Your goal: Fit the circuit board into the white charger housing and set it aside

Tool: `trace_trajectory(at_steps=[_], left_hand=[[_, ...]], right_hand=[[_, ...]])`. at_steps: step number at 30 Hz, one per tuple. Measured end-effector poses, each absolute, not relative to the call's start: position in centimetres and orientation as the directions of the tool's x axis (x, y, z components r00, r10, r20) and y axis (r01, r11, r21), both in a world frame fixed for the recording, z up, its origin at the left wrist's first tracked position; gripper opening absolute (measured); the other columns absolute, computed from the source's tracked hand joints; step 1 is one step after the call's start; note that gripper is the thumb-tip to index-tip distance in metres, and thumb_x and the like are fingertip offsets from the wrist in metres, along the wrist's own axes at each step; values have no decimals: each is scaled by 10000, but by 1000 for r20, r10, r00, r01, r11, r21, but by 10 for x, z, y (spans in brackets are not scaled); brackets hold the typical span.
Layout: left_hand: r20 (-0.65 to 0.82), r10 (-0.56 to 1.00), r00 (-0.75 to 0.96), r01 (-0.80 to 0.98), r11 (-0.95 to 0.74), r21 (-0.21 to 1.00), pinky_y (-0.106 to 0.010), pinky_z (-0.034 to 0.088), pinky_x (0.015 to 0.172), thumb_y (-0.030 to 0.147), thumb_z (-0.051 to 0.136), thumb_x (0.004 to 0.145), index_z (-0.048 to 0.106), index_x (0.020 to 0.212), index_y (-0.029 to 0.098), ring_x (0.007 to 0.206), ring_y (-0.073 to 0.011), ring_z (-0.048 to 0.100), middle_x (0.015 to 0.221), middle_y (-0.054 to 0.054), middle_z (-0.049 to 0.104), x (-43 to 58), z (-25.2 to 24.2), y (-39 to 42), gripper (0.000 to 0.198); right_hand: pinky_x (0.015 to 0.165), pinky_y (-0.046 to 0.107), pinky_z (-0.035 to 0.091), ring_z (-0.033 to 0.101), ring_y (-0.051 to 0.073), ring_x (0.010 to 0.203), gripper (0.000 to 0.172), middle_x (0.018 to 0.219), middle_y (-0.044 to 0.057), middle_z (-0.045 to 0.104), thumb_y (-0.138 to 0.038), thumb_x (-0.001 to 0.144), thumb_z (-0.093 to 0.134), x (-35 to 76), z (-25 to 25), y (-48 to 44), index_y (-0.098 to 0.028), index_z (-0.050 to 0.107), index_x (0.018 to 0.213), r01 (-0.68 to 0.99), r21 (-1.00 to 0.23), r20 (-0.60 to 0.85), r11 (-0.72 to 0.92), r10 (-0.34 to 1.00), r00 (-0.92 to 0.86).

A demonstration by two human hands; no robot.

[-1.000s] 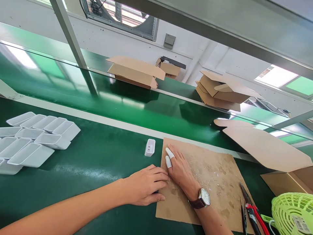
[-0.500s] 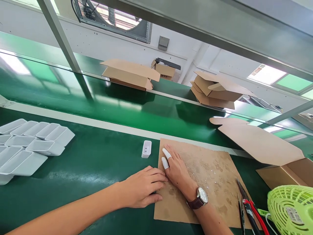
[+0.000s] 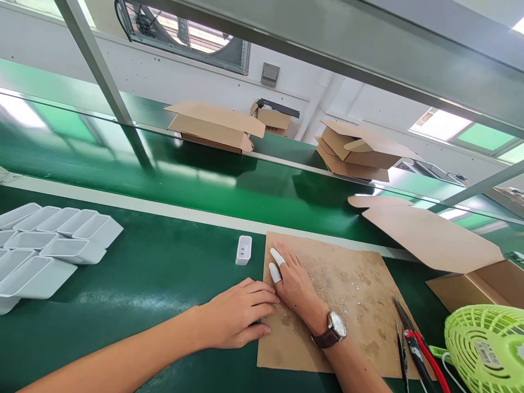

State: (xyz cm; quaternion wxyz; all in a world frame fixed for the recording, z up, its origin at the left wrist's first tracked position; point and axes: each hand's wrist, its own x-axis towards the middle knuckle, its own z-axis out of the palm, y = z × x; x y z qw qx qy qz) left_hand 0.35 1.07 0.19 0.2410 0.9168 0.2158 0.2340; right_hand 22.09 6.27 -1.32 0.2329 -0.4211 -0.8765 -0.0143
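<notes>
My left hand (image 3: 244, 314) lies flat with fingers outstretched, its fingertips over the left edge of a stained cardboard sheet (image 3: 347, 284). On that same sheet rests my right hand (image 3: 292, 278), fingers extended, with white finger cots on two fingers and a watch (image 3: 336, 326) at the wrist. Neither hand holds anything. Just beyond them, left of the sheet, a small white plug housing (image 3: 244, 250) with two slots stands on the green table (image 3: 172, 273).
Several white open housings (image 3: 57, 240) sit in rows at the left. Red-handled pliers (image 3: 417, 344) and tweezers (image 3: 402, 355) lie on the sheet's right edge, by a green fan (image 3: 485, 349). An open carton (image 3: 470, 284) stands behind the fan. More cartons (image 3: 213, 125) sit beyond the green belt (image 3: 245, 185).
The camera view has shifted slightly. Both hands keep their places on the cardboard sheet, and the plug housing has not moved.
</notes>
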Motion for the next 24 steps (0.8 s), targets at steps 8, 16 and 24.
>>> trace_trajectory(at_steps=[8, 16, 24], left_hand=[[330, 510, 794, 288, -795, 534, -434, 466, 1063, 250, 669, 977, 637, 1194, 179, 1332, -291, 568, 1356, -85, 687, 3, 3, 10, 230], [352, 498, 792, 273, -805, 526, -442, 489, 1054, 276, 639, 1003, 605, 1251, 178, 1295, -306, 596, 1349, -115, 680, 3, 4, 10, 269], [603, 714, 355, 159, -682, 714, -286, 567, 731, 277, 547, 1047, 485, 1228, 212, 814, -168, 631, 953, -40, 626, 2, 1, 5, 203]], right_hand=[[1132, 559, 533, 517, 340, 1444, 455, 1505, 232, 570, -134, 1037, 394, 222, -13, 63, -62, 515, 1470, 745, -146, 423, 651, 722, -548], [1097, 528, 561, 564, 336, 1400, 469, 1474, 226, 597, -101, 1015, 437, 216, -5, 59, -82, 506, 1479, 746, -86, 476, 661, 685, -552], [1149, 450, 520, 475, 263, 1480, 447, 1463, 175, 629, -57, 979, 453, 220, 16, 43, -104, 579, 1406, 417, 61, 619, 907, 293, -728]])
